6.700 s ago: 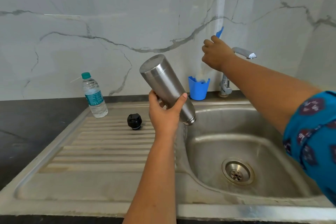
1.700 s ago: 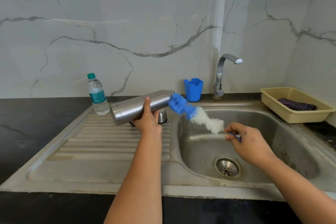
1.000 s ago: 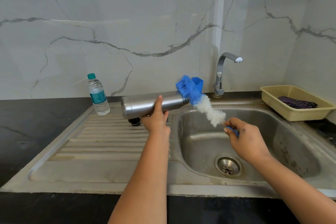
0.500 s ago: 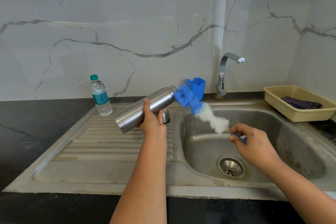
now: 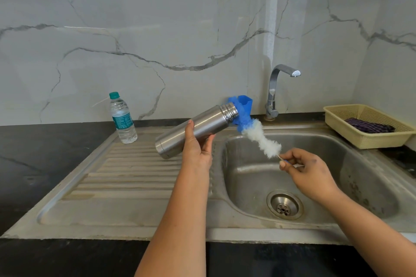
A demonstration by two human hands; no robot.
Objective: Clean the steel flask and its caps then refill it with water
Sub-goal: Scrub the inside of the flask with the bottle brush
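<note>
**Steel flask under brush, held over sink edge**

Left hand (image 5: 198, 149): closed around the steel flask (image 5: 195, 131) near its middle, thumb up along the near side, fingers wrapped round the far side and mostly hidden. Forearm rose from the bottom of the frame, nearly vertical, wrist straight.

Right hand (image 5: 308, 171): pinched the thin handle end of the bottle brush (image 5: 258, 138) between thumb and fingertips, remaining fingers loosely curled. Only a short blue and pale bit of the handle showed at the pinch. Forearm entered from the lower right and angled up toward the basin.

Steel flask: brushed metal, uncapped, threaded neck exposed. It lay tilted, mouth higher and pointing right toward the tap (image 5: 276, 92), base lower and to the left above the ribbed drainboard (image 5: 126, 177). It was held in the air, touching neither the drainboard nor the sink (image 5: 364, 177).

Bottle brush: blue bristle section at the flask mouth, partly inside; white fluffy section outside, sloping down to the right over the basin to the pinching hand.

Also present: a blue holder (image 5: 246, 105) against the wall, just behind the flask mouth; a plastic water bottle (image 5: 122, 119) with green cap, upright at the back left of the drainboard; a cream basket (image 5: 364, 139) on the right counter holding a dark purple cloth (image 5: 369, 127); the drain (image 5: 284, 206) in the basin floor.
</note>
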